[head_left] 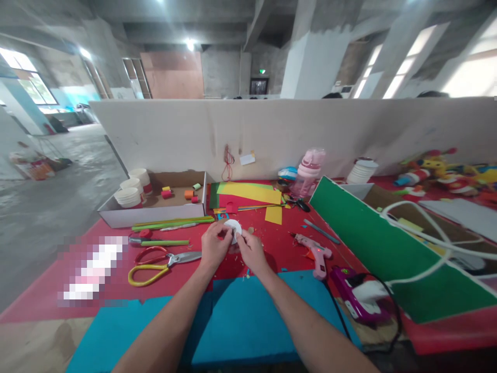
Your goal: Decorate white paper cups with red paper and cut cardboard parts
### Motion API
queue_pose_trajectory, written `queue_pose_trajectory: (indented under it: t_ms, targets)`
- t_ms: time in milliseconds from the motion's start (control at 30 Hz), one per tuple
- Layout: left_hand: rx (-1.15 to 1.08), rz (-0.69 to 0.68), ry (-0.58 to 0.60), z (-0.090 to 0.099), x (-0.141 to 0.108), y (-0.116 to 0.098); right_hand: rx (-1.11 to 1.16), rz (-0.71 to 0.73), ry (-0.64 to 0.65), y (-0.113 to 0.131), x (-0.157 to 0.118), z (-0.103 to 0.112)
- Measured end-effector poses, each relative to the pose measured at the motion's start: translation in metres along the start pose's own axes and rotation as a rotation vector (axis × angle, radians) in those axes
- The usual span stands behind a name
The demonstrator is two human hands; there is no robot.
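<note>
Between both hands, above the red table covering, is a small white disc (234, 226), perhaps paper. My left hand (216, 242) pinches it from the left, fingers closed at its edge. On the other side my right hand (250, 248) grips its lower right edge with thumb and fingers. The fingertips partly cover the disc's lower part. Left of my left hand lie scissors (170, 265) with one red and one yellow handle. A pink hot glue gun (315, 253) rests to the right of my right hand.
At the back left, a cardboard tray (155, 213) holds paper cups (128, 197) and small coloured rolls. Yellow sheets (252, 193) lie behind my hands. A green panel (388, 254) and a purple power strip (359, 300) with cables stand right. A pink bottle (309, 171) is near the partition.
</note>
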State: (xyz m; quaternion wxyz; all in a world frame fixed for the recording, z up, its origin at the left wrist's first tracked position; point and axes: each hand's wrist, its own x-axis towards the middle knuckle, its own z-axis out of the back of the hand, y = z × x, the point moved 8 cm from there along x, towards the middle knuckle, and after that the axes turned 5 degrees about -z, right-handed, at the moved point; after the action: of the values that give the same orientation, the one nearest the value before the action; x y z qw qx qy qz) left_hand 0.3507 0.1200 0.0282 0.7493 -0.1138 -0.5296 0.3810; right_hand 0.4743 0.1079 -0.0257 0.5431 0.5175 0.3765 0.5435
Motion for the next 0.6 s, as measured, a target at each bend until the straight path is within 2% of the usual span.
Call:
queue_pose_trajectory:
  t_ms: [100,233,300,600]
  targets:
    - [0.004,-0.066,0.035,0.0,0.001,-0.002,0.054,-0.032,0.014,-0.005,0.003,0.001]
    - [0.079,-0.345,0.173,-0.004,0.0,-0.017,0.148,-0.119,0.052,-0.011,0.006,0.003]
    - [0.109,-0.433,0.222,-0.006,-0.001,-0.021,0.189,-0.139,0.078,-0.011,0.007,0.003]
    - [0.284,-0.489,0.218,-0.006,0.0,-0.028,0.26,-0.087,0.031,-0.008,0.005,0.002]
